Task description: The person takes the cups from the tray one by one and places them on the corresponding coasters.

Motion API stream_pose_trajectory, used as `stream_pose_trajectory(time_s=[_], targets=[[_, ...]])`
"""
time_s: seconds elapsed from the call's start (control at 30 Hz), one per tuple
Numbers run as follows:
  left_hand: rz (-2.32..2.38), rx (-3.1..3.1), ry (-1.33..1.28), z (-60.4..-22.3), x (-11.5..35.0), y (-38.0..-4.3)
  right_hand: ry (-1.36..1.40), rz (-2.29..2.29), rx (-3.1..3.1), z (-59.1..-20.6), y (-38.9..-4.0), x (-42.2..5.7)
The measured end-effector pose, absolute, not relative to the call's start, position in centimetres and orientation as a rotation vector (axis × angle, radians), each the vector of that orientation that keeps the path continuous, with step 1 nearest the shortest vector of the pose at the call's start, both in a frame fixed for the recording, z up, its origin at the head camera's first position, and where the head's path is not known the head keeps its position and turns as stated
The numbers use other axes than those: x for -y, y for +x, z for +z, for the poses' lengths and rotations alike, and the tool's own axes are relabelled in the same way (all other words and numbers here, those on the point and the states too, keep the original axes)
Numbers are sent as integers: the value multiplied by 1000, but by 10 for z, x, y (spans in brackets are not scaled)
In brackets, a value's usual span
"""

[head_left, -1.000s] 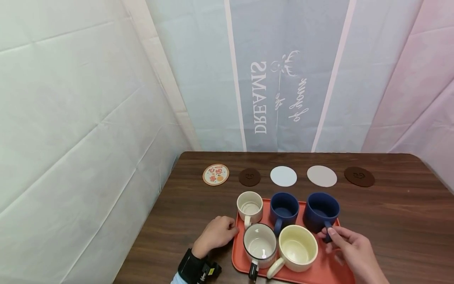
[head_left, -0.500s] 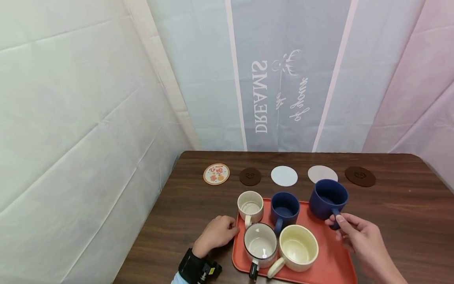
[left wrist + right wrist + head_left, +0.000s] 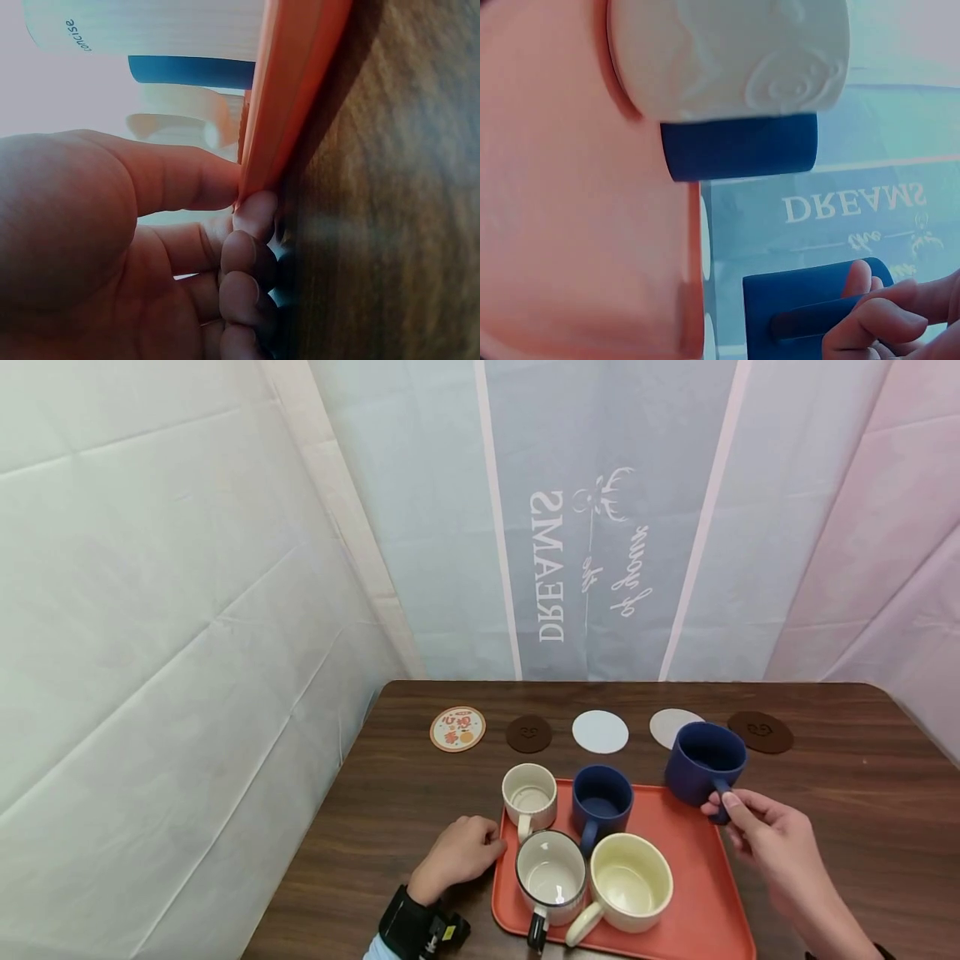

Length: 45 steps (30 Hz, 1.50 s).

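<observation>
In the head view my right hand [image 3: 776,843] pinches the handle of a dark blue mug [image 3: 705,764], which overlaps the tray's far right corner. The right wrist view shows this mug [image 3: 780,337] raised above the tray's level. At the left side of the red tray [image 3: 693,885], my left hand [image 3: 461,850] holds the rim between thumb and curled index finger [image 3: 255,217]. Standing on the tray are a small cream mug [image 3: 529,797], a second blue mug [image 3: 602,802], a black-rimmed white mug [image 3: 551,872] and a pale yellow mug [image 3: 630,881].
A row of round coasters lies along the far part of the wooden table [image 3: 390,793]: a printed one [image 3: 457,729], a small brown one [image 3: 528,734], a white one [image 3: 600,732], a pale one [image 3: 666,727] and a larger brown one [image 3: 765,733]. Behind the table hangs a curtain [image 3: 450,527].
My right hand has lifted the blue mug off the tray and moved it forward and to the right, now partly covering the pale coaster. My left hand has stayed at the tray's rim.
</observation>
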<state>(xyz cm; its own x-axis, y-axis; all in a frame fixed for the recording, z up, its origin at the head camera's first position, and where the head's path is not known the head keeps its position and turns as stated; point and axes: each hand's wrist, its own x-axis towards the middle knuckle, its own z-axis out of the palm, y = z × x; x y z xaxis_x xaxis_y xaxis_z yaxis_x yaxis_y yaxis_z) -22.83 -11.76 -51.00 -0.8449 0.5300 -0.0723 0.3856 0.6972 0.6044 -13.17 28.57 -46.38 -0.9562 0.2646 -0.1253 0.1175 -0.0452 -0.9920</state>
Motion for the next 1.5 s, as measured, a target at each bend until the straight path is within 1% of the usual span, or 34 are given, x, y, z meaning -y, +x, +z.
stream_pose_trajectory(time_s=[0.13,0.33,0.47,0.67,1.0,1.5], targets=[[850,-2668,683,-506,115,-227,-368,2208,1996,-463,-138,-291],[858,-2668,710,-505,116,-227,-292,2243,1914,-466,-145,-300],[864,-2673,729,-506,116,-227,-303,2239,1910,-468,-150,-307],[856,-2666,689,-507,115,-226,-359,2237,1919,-469,-155,-316],[867,-2667,690,-505,115,-225,-320,2181,1935,-467,-162,-330],[858,-2664,661,-507,115,-226,-367,2208,1934,-473,-178,-350]])
